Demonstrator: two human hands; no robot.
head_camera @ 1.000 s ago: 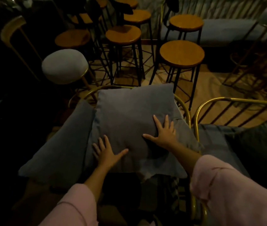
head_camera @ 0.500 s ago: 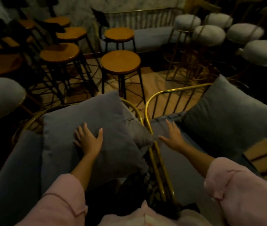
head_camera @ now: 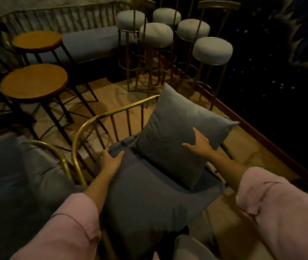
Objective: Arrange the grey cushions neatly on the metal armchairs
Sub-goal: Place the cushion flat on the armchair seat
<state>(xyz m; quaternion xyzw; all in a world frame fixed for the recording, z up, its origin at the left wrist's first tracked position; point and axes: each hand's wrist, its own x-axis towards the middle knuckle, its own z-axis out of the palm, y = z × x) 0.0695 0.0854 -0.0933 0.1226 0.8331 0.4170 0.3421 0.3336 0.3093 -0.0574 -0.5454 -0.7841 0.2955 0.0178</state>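
Observation:
A gold metal armchair [head_camera: 97, 119] stands in the middle with a grey seat cushion [head_camera: 149, 199] on it. A square grey back cushion [head_camera: 177, 128] leans tilted toward the chair's right side. My left hand [head_camera: 112, 162] curls over the seat cushion's back left corner, next to the frame. My right hand [head_camera: 199, 145] lies flat on the face of the back cushion with its fingers spread. A second armchair [head_camera: 55, 149] at the left edge carries another grey cushion [head_camera: 18, 175].
Two round wooden stools [head_camera: 35, 81] on black legs stand at the left. Several white padded bar stools [head_camera: 212, 50] on gold legs crowd behind the chair. A gold-railed bench with a grey pad [head_camera: 93, 42] runs along the back. A dark wall closes the right side.
The view has swung right onto the second armchair. My left hand left the first chair's cushion and took the seat cushion's corner. My right hand moved from the seat up onto the back cushion.

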